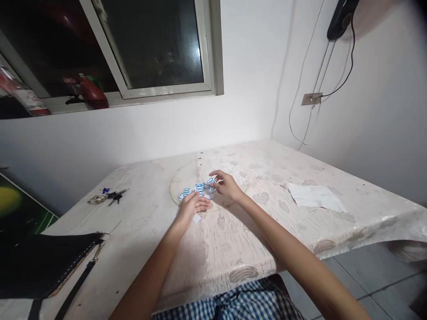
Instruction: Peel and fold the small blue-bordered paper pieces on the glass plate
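A white paper cutout with blue printed outlines (199, 188) is between my two hands, over the middle of the table. My left hand (191, 208) is closed on its near left side, thumb over the paper and fingers curled. From the right, my right hand (227, 186) pinches the cutout's right end between thumb and fingers. The print is too small to make out. Just below my left fingers lies a small white paper scrap (196, 218).
A patterned cloth covers the table (260, 240). Keys (116, 196) lie at the left, a black bag (50, 262) at the near left. To the right is a white cloth or paper sheet (315, 198). A window (156, 44) and wall stand behind.
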Demonstrator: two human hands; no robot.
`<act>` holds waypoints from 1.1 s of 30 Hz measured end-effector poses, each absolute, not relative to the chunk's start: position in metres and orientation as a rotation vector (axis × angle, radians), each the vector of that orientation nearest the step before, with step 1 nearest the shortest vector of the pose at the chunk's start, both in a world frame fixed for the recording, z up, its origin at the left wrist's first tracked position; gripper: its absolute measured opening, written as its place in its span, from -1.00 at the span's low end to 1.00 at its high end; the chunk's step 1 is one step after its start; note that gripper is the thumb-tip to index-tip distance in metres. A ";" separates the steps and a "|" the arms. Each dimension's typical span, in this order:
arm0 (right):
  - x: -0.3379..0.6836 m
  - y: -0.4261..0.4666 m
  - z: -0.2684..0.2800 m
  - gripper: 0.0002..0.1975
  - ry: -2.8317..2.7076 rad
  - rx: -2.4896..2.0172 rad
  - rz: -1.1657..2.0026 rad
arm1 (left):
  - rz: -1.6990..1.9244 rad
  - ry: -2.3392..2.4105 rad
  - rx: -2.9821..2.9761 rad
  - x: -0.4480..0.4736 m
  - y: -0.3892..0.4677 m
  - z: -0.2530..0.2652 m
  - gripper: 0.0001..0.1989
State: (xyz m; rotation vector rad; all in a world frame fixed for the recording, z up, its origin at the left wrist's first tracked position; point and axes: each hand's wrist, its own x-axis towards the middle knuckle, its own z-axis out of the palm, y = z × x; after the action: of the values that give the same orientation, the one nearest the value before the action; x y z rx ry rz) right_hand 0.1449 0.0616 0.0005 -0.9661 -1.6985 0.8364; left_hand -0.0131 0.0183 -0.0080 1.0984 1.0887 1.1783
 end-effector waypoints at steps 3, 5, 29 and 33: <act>0.142 0.056 0.007 -0.82 -1.567 -0.827 1.102 | 1.097 1.102 1.147 -0.011 0.019 -0.011 -0.81; 0.139 0.053 0.009 -0.83 -1.493 -0.792 1.158 | 1.058 1.108 1.202 -0.009 0.019 -0.012 -0.77; 0.127 0.047 0.000 -0.79 -1.430 -0.878 1.092 | 1.134 1.023 1.411 0.001 0.012 -0.013 -0.56; 0.125 0.047 0.000 -0.81 -1.423 -0.873 1.045 | 1.173 1.017 1.411 0.002 0.012 -0.011 -0.56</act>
State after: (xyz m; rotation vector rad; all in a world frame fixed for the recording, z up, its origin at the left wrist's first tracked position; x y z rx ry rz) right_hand 0.1250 0.0475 0.0001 -0.8727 -1.4230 1.0453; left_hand 0.0016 0.0117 -0.0111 1.4106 1.0171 1.1726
